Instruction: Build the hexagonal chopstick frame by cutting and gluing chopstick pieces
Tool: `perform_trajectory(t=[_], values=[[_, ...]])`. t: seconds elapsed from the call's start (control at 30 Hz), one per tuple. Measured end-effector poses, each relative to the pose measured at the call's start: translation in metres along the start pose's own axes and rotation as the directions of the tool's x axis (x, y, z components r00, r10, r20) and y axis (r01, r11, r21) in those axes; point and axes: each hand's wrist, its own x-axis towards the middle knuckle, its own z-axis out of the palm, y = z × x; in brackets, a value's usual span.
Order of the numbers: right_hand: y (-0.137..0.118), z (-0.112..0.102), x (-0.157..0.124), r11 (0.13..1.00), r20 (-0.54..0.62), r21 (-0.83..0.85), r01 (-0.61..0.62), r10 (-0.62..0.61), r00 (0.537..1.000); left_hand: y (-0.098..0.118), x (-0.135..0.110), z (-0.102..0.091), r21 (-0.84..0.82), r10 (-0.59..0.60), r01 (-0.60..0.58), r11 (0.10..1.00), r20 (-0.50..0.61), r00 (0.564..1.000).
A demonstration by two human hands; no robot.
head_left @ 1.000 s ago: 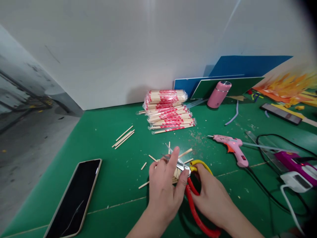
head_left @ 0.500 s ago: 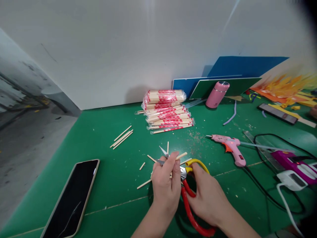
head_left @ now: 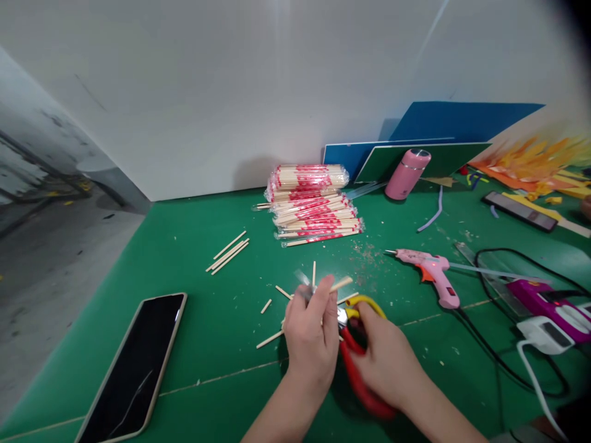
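And here's my left hand (head_left: pixel 310 338), thumb and forefinger clamped on a stick (head_left: pixel 342 283), its pale end poking out to the right above the green table (head_left: pixel 221 332)! My right hand (head_left: pixel 388 360) is wrapped round the handles of the scissors (head_left: pixel 342 316), red below, yellow above. The blades run behind my left fingers, tips blurred, so whether they're parted I can't tell. Loose sticks (head_left: pixel 269 339) lie around my left hand, the glue gun (head_left: pixel 427 271) over to the right, wrapped chopsticks (head_left: pixel 314 209) beyond!
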Motion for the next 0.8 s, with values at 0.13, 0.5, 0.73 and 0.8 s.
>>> perform_trajectory(t=[0.13, 0.5, 0.73, 0.8], values=[[0.003, 0.001, 0.0, 1.0, -0.006, -0.015, -0.004, 0.004, 1.0, 0.004, 0.005, -0.002, -0.042, -0.002, 0.002, 0.999, 0.012, 1.0], [0.052, -0.036, 0.036, 0.936, -0.311, -0.347, -0.055, -0.059, 0.948, -0.015, 0.036, -0.062, 0.172, 0.07, -0.088, 0.981, 0.106, 0.992], [0.064, -0.043, 0.037, 0.927, -0.404, -0.374, -0.016, -0.148, 0.903, -0.047, 0.042, -0.072, 0.564, 0.028, -0.368, 0.74, 0.52, 0.854], [0.045, -0.038, 0.03, 0.949, -0.428, -0.3, 0.094, -0.222, 0.876, -0.042, 0.036, -0.069, 0.527, 0.042, -0.413, 0.743, 0.58, 0.814]])
